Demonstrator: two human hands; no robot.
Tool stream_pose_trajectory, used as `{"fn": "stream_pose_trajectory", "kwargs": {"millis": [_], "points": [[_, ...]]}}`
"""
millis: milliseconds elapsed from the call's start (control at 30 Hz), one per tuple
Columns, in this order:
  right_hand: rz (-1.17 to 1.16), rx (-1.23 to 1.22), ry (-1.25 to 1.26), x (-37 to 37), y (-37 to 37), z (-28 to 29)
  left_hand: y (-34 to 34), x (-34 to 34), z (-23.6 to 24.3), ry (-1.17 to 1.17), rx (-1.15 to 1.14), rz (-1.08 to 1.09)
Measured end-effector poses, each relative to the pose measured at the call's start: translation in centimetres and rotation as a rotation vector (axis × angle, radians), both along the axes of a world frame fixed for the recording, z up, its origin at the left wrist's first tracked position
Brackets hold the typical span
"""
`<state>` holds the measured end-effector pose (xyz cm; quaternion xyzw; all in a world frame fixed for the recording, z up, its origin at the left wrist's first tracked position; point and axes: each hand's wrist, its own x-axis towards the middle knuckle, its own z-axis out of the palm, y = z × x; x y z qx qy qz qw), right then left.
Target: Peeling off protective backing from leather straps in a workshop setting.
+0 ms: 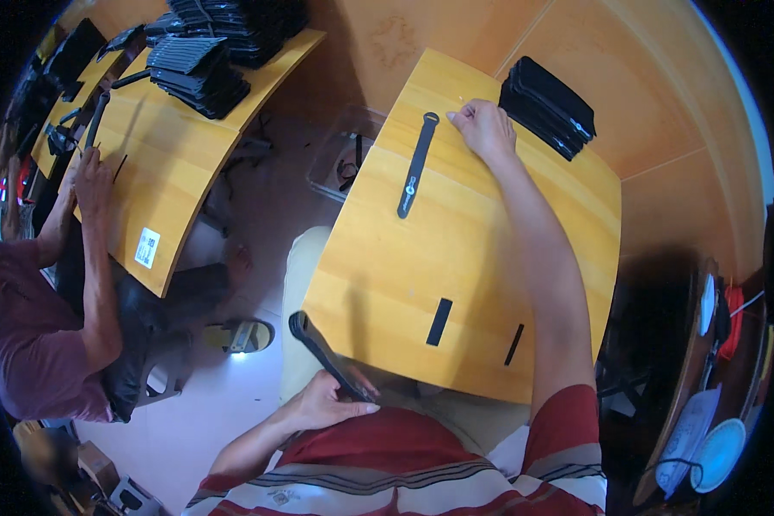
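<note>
Reaching over the table (387, 279), the right hand (486, 131) half-curls, its hold unclear; the left hand (325, 404) grips black strapping (320, 347).

We've got a tabletop (365, 275) that looks like yellow wood, visible grain, smooth with a soft sheen. The flat strap (419, 155) on it is pretty matt, leathery or rubbery, we honestly can't tell which, and its pale round spot (410, 190) looks brighter and shinier. Our held strap (322, 347) is dark and smooth-looking. The black stack (543, 105) is mostly matt on top, but glossy along the near edges, like plastic. Our red shirt (387, 440) is soft, matt cloth. The bin (322, 179) looks like see-through plastic, and the white label (147, 247) like flat paper.
</note>
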<state>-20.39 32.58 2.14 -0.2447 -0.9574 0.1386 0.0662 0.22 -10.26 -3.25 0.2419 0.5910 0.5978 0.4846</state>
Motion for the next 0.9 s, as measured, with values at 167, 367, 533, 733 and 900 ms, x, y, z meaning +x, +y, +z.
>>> {"fn": "stream_pose_trajectory", "kwargs": {"millis": [167, 367, 533, 733, 900], "points": [[0.067, 0.060, -0.146, -6.4, 3.4, 0.1, 0.2, 0.4, -0.7, -0.006, -0.071, -0.042], [0.085, -0.064, -0.211, -12.4, 6.6, -1.4, 0.8, -0.4, 0.0, -0.047, -0.187, -0.073], [0.038, -0.076, -0.120, -13.1, 6.3, -2.7, 1.1, -0.6, 0.4, -0.081, -0.231, -0.066], [-0.040, -0.275, 0.086, -10.4, 7.7, -4.1, 1.0, 0.1, -1.2, -0.006, -0.057, 0.041], [-0.004, -0.398, 0.202, -3.5, 6.7, -3.9, 1.0, 0.8, -1.6, -0.003, 0.016, 0.064]]}}
